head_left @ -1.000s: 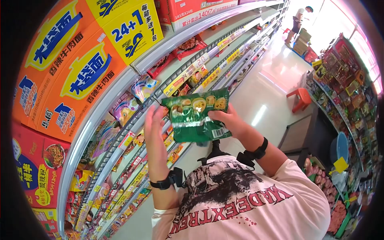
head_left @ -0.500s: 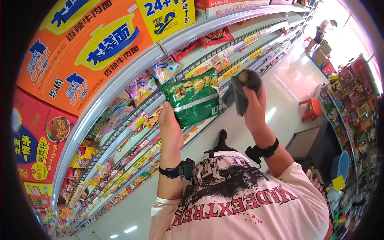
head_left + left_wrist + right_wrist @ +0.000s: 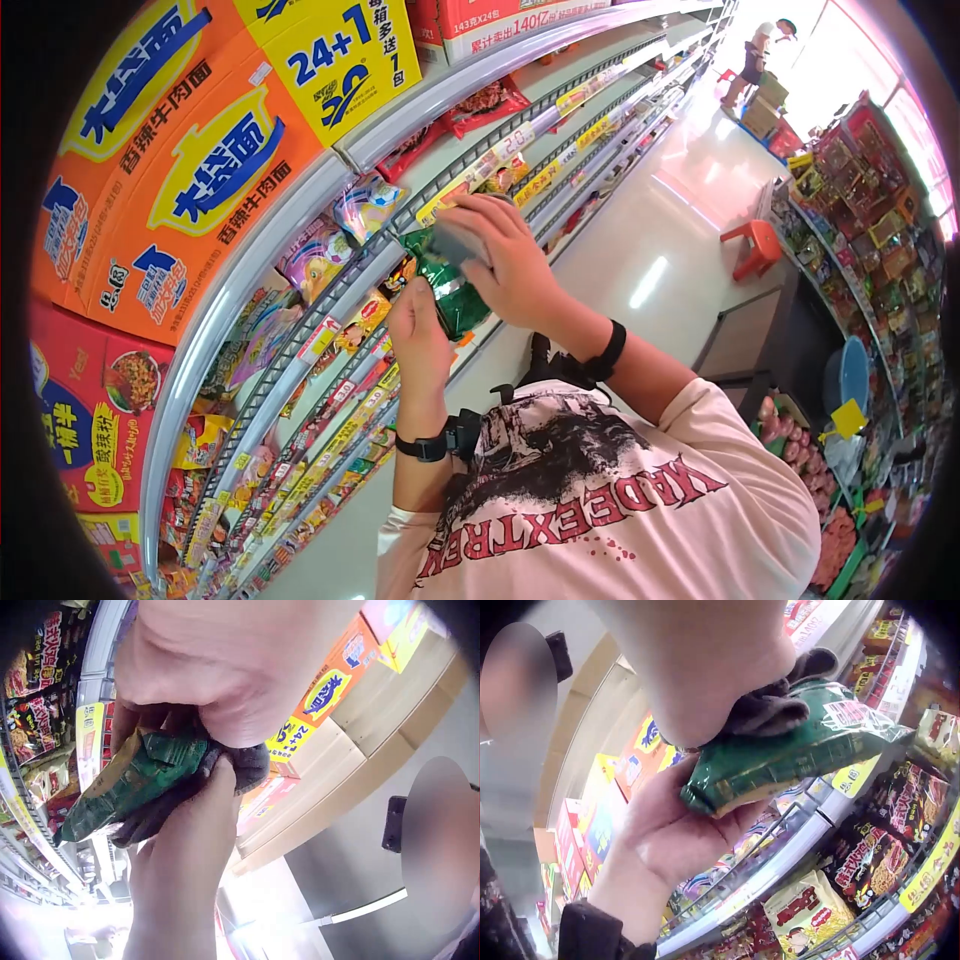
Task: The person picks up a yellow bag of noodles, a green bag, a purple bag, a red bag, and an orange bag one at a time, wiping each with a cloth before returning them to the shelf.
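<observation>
Head view: a pale printed shirt is seen nearest, with 1 black band worn on each wrist.
Left hand: the packet is gripped at its lower edge, with the thumb laid over the front.
Right hand: the cloth is held under bent fingers and brought against the packet. It was held clear of the packet 0.5 s ago, so contact has since been made.
Hands: they are brought close together, with the packet and the cloth between them. Both are now occupied at 1 place, where the left bears the packet and the right bears the cloth.
Green packet: it is held up off the shelf, tilted, in front of the price rail. Much of its printed front, fully shown earlier, is now covered by the cloth and the right hand.
Grey cloth: it is bunched against the packet's upper part. How hard it is pressed cannot be told.
Shelf goods: bright snack bags are seen beyond the hands, and black noodle packs are shown in the right wrist view.
Orange carton: it is stacked above the shelf, beside a yellow panel marked 24+1.
Red stool: it is stood on the shiny floor.
Far aisle: 1 standing person is seen near the bright windows.
</observation>
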A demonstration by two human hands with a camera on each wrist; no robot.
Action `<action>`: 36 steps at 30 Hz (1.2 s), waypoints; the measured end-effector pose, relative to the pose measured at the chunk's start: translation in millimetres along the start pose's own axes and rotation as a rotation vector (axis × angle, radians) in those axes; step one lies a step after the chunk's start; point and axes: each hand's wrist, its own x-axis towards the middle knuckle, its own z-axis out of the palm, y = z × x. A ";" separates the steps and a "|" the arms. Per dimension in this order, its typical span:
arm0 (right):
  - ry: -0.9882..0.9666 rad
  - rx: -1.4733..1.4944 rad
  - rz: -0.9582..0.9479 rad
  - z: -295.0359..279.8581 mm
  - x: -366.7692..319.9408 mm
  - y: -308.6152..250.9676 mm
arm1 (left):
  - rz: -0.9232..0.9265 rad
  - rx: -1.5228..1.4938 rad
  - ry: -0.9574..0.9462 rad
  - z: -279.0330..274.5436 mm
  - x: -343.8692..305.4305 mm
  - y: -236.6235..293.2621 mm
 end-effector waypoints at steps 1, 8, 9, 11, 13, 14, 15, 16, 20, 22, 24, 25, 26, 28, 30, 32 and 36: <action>0.024 0.044 0.061 3.6 -1.1 11.5 | -0.003 -0.089 0.023 -1.6 -1.1 1.4; -0.155 0.354 0.584 -1.8 -20.8 59.8 | -0.075 -0.575 0.075 -23.2 10.0 30.2; -0.132 0.390 0.573 -1.9 -25.2 59.9 | -0.101 -0.594 0.109 -29.3 12.4 28.0; -0.061 0.715 0.703 0.1 -29.3 69.7 | -0.120 -0.600 0.170 -35.6 15.0 27.4; 0.094 0.710 0.568 -6.8 -24.7 48.4 | -0.122 -0.572 0.224 -35.8 12.3 28.0; 0.174 0.707 0.504 -11.3 -22.5 33.9 | -0.122 -0.583 0.232 -34.9 12.7 26.0; 0.142 0.528 0.306 -11.9 -18.7 19.9 | -0.122 -0.596 0.236 -32.0 15.2 21.3; 0.144 0.349 0.112 -12.6 -14.8 6.1 | -0.123 -0.610 0.238 -27.7 17.3 16.1; -0.077 0.011 -0.305 4.9 -18.0 -35.9 | -0.149 -0.718 -0.008 -17.4 8.1 1.6; -0.029 -0.135 -0.430 15.0 -22.3 -37.7 | -0.144 -0.815 -0.105 -22.9 4.8 7.1; 0.011 -0.180 -0.524 12.6 -21.1 -27.2 | -0.244 -0.756 0.045 -25.7 6.0 18.8; 0.014 -0.189 -0.557 8.8 -21.4 -23.7 | -0.242 -0.742 0.091 -33.8 7.3 15.3; 0.017 -0.198 -0.585 5.1 -23.2 -19.5 | -0.241 -0.761 0.097 -41.1 5.7 19.3; -0.030 -0.143 -0.437 1.1 -24.7 -2.3 | -0.237 -0.798 0.107 -54.4 1.8 34.4; -0.130 -0.019 -0.177 -0.5 -26.0 16.3 | -0.243 -0.730 0.044 -69.4 -3.4 42.1; -0.307 0.148 0.062 -5.1 -23.4 28.0 | -0.251 -0.613 0.032 -92.9 -9.1 35.2; -0.553 0.438 0.206 7.6 -24.7 30.6 | -0.143 -0.385 0.127 -111.5 -29.8 24.7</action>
